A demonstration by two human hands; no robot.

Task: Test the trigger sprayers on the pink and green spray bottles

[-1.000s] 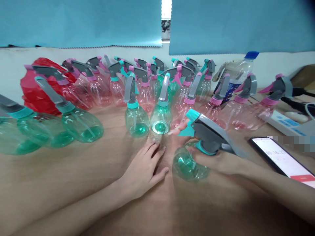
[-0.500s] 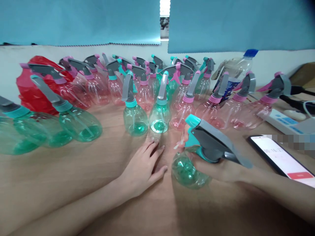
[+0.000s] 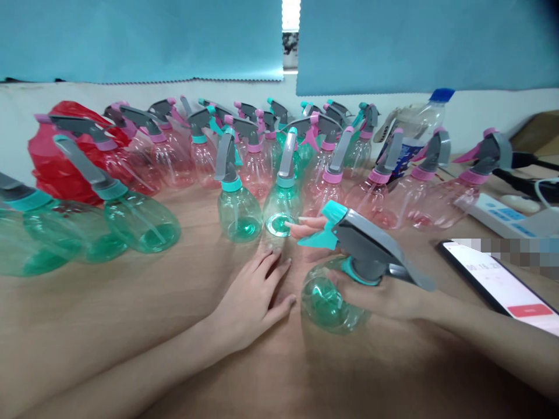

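My right hand point(image 3: 379, 297) is wrapped round the neck of a green spray bottle point(image 3: 327, 305) with a grey head and a turquoise trigger and nozzle. The bottle tilts, its nozzle pointing away to the left. Some of the hand's fingers stretch out past the trigger. My left hand point(image 3: 253, 297) lies flat on the wooden table point(image 3: 187, 314), fingers spread, holding nothing. Just beyond its fingertips stand two green spray bottles, a left one point(image 3: 240, 215) and a right one point(image 3: 283, 203).
Several pink and green spray bottles stand behind, with more green ones point(image 3: 142, 224) at left. A red plastic bag point(image 3: 61, 169) lies behind them. At right are a phone point(image 3: 493, 279) showing a timer, a white device point(image 3: 498, 212) and a large clear bottle point(image 3: 425, 119) with a blue cap.
The fingers of my right hand have come off the trigger and stretched forward; the trigger has swung outward. The held bottle shifted slightly left. My left hand stayed in place.
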